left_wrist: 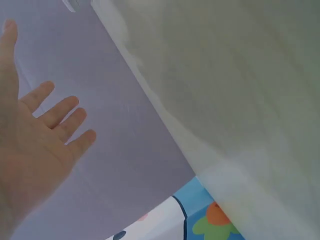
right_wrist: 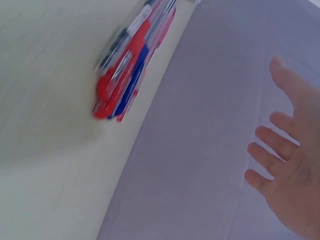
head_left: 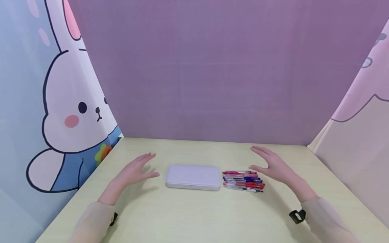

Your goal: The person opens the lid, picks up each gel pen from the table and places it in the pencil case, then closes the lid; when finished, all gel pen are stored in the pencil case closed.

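Note:
A closed, flat white case with rounded corners lies on the table in the head view. Right beside it, to its right, several pens with red, blue and black parts lie in a loose row; the right wrist view shows the same pens, somewhat blurred. My left hand hovers left of the case, fingers extended and thumb apart, holding nothing. On the other side my right hand is held above the table, right of the pens, its fingers spread and the palm bare.
The pale wooden table backs onto a purple cloth. A curtain with a cartoon rabbit hangs along the left side, and a pink and cream curtain along the right. Dark straps sit near both sleeves.

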A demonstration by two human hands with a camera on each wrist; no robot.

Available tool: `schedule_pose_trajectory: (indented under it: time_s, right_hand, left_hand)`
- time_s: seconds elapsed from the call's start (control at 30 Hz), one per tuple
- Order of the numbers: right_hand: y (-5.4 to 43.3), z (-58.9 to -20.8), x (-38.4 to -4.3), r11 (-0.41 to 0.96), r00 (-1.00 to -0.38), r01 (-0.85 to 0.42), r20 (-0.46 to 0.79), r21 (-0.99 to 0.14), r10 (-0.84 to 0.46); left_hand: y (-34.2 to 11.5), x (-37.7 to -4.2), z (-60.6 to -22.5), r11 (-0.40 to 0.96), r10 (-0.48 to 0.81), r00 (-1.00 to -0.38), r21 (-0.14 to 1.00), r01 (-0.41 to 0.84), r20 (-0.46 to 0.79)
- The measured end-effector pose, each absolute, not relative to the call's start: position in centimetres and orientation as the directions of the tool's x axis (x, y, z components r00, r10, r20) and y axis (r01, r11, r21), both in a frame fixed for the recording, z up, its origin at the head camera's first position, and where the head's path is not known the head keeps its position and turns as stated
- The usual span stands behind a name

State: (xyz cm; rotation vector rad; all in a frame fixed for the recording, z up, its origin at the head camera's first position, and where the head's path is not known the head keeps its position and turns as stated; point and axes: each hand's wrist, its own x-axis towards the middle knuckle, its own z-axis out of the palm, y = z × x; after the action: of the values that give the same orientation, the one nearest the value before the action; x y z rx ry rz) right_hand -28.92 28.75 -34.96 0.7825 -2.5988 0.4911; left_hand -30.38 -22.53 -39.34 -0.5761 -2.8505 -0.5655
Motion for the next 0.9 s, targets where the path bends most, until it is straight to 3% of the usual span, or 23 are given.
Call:
schedule_pose_trajectory:
  time_s: [0.17,0.4,0.6,0.9]
  right_hand:
    - [26.5,-34.8,-28.9,0.759,-0.788,-0.587,0.416,-0.281,-0.455]
    - [23.7,-35.3,-29.3,0.71,-0.735,-0.652,0.448,-0.266,-0.508]
    - [21.7,-35.8,-29.6,0.709,-0.75,-0.646,0.409,-0.282,-0.52]
    - [19.0,-36.6,-29.7,0.658,-0.689,-0.71,0.441,-0.251,-0.575]
  left_hand:
    - [-21.7,-30.8,-39.6,0.831,0.354,-0.902,0.361,0.424,0.246]
    - [-20.6,-31.5,-39.8,0.798,0.385,-0.896,0.408,0.444,0.223]
    - [-19.7,-31.7,-39.7,0.781,0.404,-0.898,0.445,0.438,0.175]
    - [-18.6,-32.1,-39.8,0.768,0.423,-0.894,0.464,0.441,0.149]
